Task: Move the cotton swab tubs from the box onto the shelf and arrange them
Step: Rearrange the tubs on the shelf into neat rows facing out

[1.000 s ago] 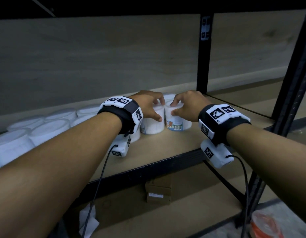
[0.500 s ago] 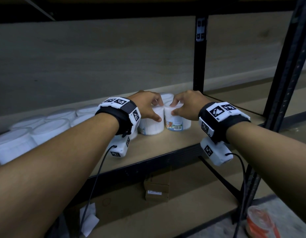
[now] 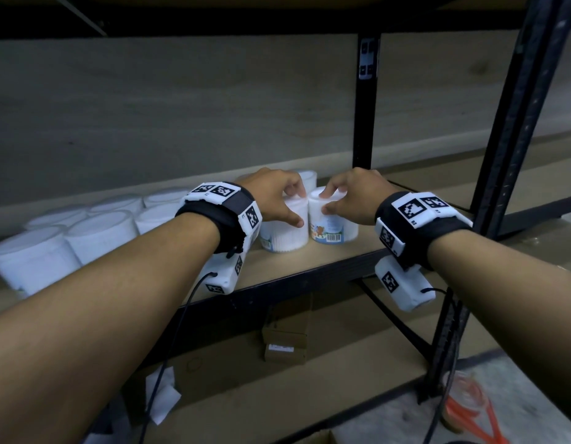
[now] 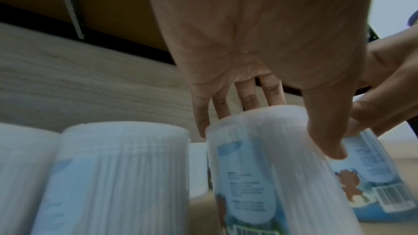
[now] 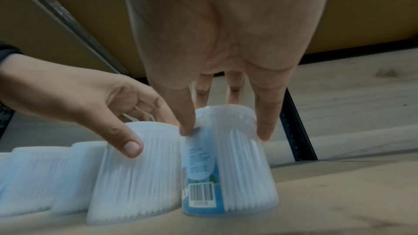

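Dim shelf bay, deep shadow overhead, wrist views motion-blurred, wide-angle bending at edges

Left hand (image 3: 279, 195) gripping 1 tub (image 3: 285, 229), right hand (image 3: 354, 195) gripping neighbouring tub (image 3: 330, 224), both upright on shelf (image 3: 309, 267)

Clear, glossy plastic tubs (image 5: 228, 163) with paper labels stand on a matt wood-grain shelf (image 3: 341, 251). The upright (image 3: 362, 123) at the frame's centre looks like black painted metal.
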A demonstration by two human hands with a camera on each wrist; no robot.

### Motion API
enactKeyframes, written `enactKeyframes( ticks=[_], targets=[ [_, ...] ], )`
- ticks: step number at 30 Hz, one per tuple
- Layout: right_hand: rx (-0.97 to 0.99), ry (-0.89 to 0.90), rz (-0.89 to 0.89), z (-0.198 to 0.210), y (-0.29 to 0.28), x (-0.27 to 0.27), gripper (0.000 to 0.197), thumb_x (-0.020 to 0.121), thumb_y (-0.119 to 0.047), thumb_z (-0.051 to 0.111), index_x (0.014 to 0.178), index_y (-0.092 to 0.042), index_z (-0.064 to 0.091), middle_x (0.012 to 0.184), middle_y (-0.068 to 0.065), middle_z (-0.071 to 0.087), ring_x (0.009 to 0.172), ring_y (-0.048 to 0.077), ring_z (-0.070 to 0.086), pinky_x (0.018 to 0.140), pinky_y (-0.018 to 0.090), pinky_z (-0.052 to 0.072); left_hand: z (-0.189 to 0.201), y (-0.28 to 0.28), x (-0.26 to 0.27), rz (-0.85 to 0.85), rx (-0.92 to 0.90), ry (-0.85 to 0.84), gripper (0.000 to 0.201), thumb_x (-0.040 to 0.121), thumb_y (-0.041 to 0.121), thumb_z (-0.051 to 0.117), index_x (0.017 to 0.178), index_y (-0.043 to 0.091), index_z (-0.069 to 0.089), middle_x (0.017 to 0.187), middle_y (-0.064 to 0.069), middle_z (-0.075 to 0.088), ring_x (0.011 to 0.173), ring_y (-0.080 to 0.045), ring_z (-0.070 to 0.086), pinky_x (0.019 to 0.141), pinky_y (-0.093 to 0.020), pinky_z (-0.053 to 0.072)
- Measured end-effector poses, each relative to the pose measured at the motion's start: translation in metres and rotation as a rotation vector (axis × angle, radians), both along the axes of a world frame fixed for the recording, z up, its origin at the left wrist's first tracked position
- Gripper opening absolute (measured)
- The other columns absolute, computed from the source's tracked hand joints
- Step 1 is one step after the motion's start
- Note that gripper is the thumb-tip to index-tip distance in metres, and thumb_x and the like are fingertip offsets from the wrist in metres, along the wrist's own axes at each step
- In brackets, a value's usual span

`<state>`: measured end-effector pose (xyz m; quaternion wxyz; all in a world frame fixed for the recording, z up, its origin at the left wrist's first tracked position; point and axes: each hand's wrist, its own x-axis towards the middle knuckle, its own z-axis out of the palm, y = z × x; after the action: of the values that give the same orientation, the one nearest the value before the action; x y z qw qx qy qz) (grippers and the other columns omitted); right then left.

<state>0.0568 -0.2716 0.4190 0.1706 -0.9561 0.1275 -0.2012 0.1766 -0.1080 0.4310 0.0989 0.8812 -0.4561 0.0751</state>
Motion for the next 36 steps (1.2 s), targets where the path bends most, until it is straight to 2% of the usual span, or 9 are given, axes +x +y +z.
enactKeyframes(
  ticks=[6, 13, 20, 26, 29, 32, 34, 36],
  targets=[
    [0.0, 0.004, 0.001, 0.002, 0.003, -0.015, 0.03, 0.082, -0.038, 0.074, 0.11, -0.03, 0.072, 0.125, -0.002, 0.062, 0.118, 0.017, 0.054, 0.087, 0.023, 0.037, 0.001, 0.008, -0.02, -0.033, -0.013, 0.009, 0.05, 0.065, 0.053, 0.082, 0.107, 0.034, 0.064, 0.114, 0.01, 0.066, 0.107, -0.012, 0.06, 0.094, -0.036, 0.05],
    [0.001, 0.012, 0.018, 0.003, 0.003, -0.028, 0.029, 0.081, -0.04, 0.074, 0.108, -0.031, 0.071, 0.127, -0.003, 0.061, 0.121, 0.017, 0.052, 0.088, 0.023, 0.036, 0.001, 0.013, -0.036, -0.027, -0.01, 0.017, 0.053, 0.06, 0.062, 0.077, 0.106, 0.039, 0.062, 0.112, 0.013, 0.065, 0.108, -0.013, 0.058, 0.092, -0.039, 0.051],
    [0.001, 0.018, 0.034, 0.003, 0.003, -0.038, 0.031, 0.08, -0.044, 0.075, 0.108, -0.031, 0.071, 0.125, -0.005, 0.062, 0.114, 0.015, 0.056, 0.084, 0.024, 0.038, 0.003, 0.015, -0.044, -0.027, 0.004, 0.025, 0.054, 0.061, 0.063, 0.077, 0.107, 0.038, 0.063, 0.114, 0.012, 0.066, 0.107, -0.013, 0.06, 0.091, -0.038, 0.052],
    [0.015, 0.004, 0.043, 0.003, 0.001, -0.036, 0.029, 0.076, -0.048, 0.077, 0.101, -0.032, 0.073, 0.116, -0.004, 0.066, 0.112, 0.014, 0.056, 0.084, 0.024, 0.038, 0.014, 0.023, -0.05, -0.007, 0.111, 0.111, 0.057, 0.074, 0.058, 0.072, 0.126, 0.042, 0.055, 0.134, 0.013, 0.054, 0.116, -0.012, 0.052, 0.099, -0.034, 0.044],
    [0.016, 0.024, 0.048, 0.004, 0.0, -0.034, 0.027, 0.076, -0.047, 0.077, 0.1, -0.035, 0.073, 0.115, -0.003, 0.065, 0.117, 0.016, 0.053, 0.089, 0.026, 0.04, 0.014, 0.025, -0.049, 0.01, 0.116, 0.15, 0.057, 0.066, 0.058, 0.066, 0.121, 0.051, 0.054, 0.138, 0.01, 0.052, 0.125, -0.013, 0.05, 0.107, -0.038, 0.042],
    [0.022, 0.043, 0.063, 0.005, -0.002, -0.034, 0.023, 0.077, -0.046, 0.076, 0.098, -0.037, 0.071, 0.117, -0.003, 0.064, 0.118, 0.017, 0.052, 0.092, 0.028, 0.04, 0.016, 0.025, -0.049, 0.022, 0.111, 0.174, 0.06, 0.059, 0.064, 0.065, 0.117, 0.053, 0.056, 0.135, 0.008, 0.055, 0.126, -0.012, 0.051, 0.106, -0.04, 0.043],
    [0.015, 0.06, 0.071, 0.005, -0.003, -0.033, 0.02, 0.08, -0.043, 0.075, 0.098, -0.037, 0.069, 0.12, -0.003, 0.063, 0.118, 0.017, 0.052, 0.092, 0.028, 0.039, 0.02, 0.026, -0.052, 0.03, 0.117, 0.178, 0.055, 0.068, 0.058, 0.071, 0.12, 0.05, 0.058, 0.134, 0.006, 0.056, 0.125, -0.013, 0.052, 0.106, -0.038, 0.043],
    [-0.005, 0.066, 0.081, 0.004, -0.002, -0.033, 0.019, 0.081, -0.041, 0.073, 0.099, -0.035, 0.067, 0.121, -0.004, 0.062, 0.116, 0.016, 0.053, 0.089, 0.028, 0.039, 0.024, 0.027, -0.052, 0.037, 0.119, 0.168, 0.051, 0.076, 0.051, 0.074, 0.124, 0.046, 0.057, 0.132, 0.005, 0.056, 0.124, -0.014, 0.051, 0.103, -0.032, 0.041]
  ],
)
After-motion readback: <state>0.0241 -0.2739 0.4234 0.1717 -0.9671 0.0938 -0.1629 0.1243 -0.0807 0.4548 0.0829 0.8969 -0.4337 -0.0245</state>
